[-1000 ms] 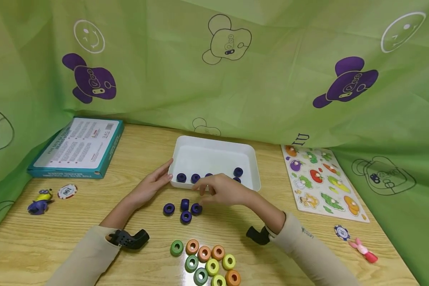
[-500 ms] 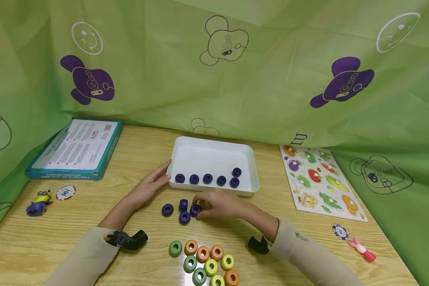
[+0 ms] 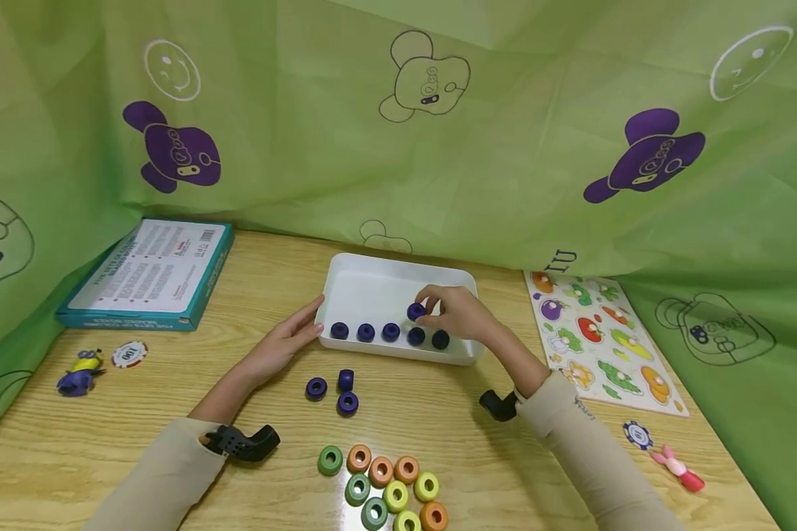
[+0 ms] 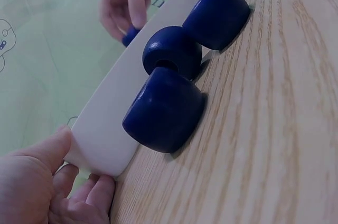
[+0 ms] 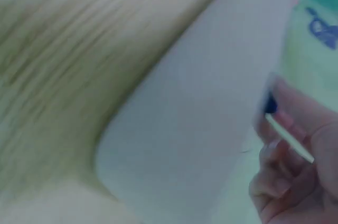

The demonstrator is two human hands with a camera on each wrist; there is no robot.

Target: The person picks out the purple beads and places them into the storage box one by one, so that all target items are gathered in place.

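Note:
My right hand [image 3: 458, 310] pinches a dark blue ring-shaped bead [image 3: 416, 312] between thumb and fingers, over the white tray [image 3: 398, 276]. In the right wrist view the same bead [image 5: 271, 103] shows small beyond the tray wall, partly covered by the fingers. A row of blue beads [image 3: 366, 332] lies along the near wall inside the tray. My left hand [image 3: 279, 346] holds the tray's left end; in the left wrist view its thumb is at the rim and the bent fingers are lower at the corner. Three blue beads [image 4: 166, 110] sit on the table before the tray.
Several green, orange and yellow beads [image 3: 381, 470] are grouped near the front edge. A teal box [image 3: 153, 273] lies back left, with a toy figure [image 3: 80, 374] and a poker chip [image 3: 129, 354] before it. A vegetable puzzle board [image 3: 601, 339] and a pink figure [image 3: 679, 468] are at right.
My right hand has taken a blue bead from the group on the table and carried it up and right over the tray. The left hand stays at the tray's left end.

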